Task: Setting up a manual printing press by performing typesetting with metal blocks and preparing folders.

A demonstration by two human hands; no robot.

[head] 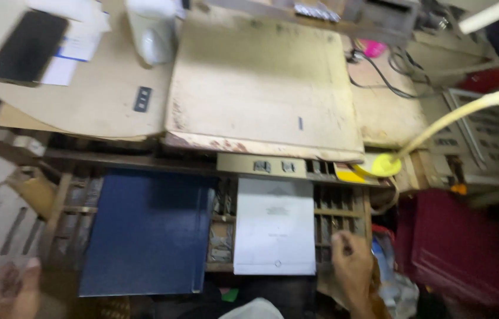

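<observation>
Fingers of my right hand curl loosely at the near right edge of the compartment tray, the grip grasping nothing I can make out; the blur may hide something small between the fingertips. My left hand sits at the near left corner, half out of frame, fingers relaxed and released, holding nothing.

Nearest the right hand is a white sheet, lying flat across the tray's small wooden cells just left of the fingers. I judge it light and limp, quick to crease, so best lifted by its near edge or right corner with a soft pinch. Whatever small pieces fill the cells look dense and fiddly, though I cannot tell their shape.

Left of the sheet lies a blue hardcover book, stiff and probably weighty, covering much of the tray. Farther off, a worn pale board covers the bench, with a dark phone and a white mouse at the far left. A yellow lamp stands on its round foot at the right, its neck arching over; black cables trail beyond it. A dark red case crowds the right hand's outer side.
</observation>
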